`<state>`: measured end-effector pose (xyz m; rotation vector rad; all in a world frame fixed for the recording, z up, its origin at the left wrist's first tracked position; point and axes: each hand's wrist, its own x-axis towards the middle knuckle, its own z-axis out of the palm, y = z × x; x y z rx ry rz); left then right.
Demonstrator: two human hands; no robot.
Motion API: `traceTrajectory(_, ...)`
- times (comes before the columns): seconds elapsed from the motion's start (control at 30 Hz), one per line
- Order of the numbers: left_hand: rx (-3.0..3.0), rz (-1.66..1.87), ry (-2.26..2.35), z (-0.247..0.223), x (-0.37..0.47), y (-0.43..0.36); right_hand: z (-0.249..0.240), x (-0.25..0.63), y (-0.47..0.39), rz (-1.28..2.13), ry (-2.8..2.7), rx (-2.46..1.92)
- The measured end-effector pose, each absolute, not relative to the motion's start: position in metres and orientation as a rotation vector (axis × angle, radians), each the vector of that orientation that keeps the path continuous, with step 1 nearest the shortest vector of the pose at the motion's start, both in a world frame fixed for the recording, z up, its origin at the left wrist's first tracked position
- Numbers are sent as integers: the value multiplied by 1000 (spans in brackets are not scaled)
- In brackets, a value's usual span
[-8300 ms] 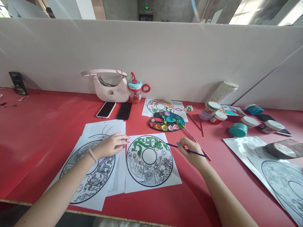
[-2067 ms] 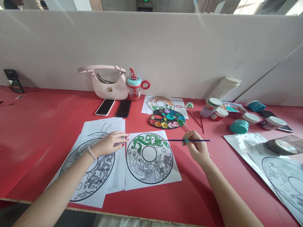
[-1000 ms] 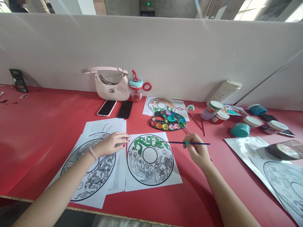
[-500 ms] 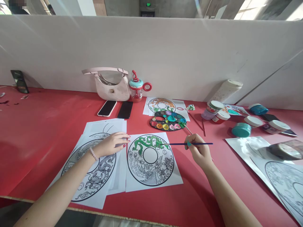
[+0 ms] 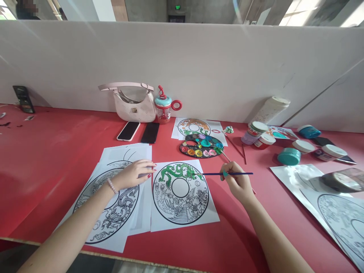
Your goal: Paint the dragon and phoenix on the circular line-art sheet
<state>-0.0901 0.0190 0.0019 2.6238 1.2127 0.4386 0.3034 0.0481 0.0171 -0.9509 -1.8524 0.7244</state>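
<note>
My right hand [image 5: 236, 180] pinches a thin blue paintbrush [image 5: 241, 173], held nearly level. Its tip is at the head of a green dragon on the printed sheet [image 5: 199, 220] in front of me. The rest of that round design, with a phoenix, is uncoloured. My left hand [image 5: 133, 174], fingers stretched out and a beaded bracelet on the wrist, rests over another printed sheet [image 5: 119, 231] on a stack of papers. Its fingertips reach the left edge of the sheet with the green dragon. Behind the sheets lies a paint palette [image 5: 196, 146] with many colours and a second brush leaning on it.
A pink handbag [image 5: 136, 110], a red-and-blue cup [image 5: 164, 112] and two phones [image 5: 150, 132] stand or lie at the back. Paint jars [image 5: 289, 156] cluster at the right, near more printed sheets [image 5: 307, 212]. A partly coloured sheet [image 5: 176, 131] lies behind the palette.
My right hand and the brush have shifted very slightly left. My left hand has stayed in place, and the view has tilted a little.
</note>
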Motion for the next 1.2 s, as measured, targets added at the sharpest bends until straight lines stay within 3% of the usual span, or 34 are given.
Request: traceTrajectory(1.2,2641,451,1210,1,-90,20,13,302,49,812,-1814,-932)
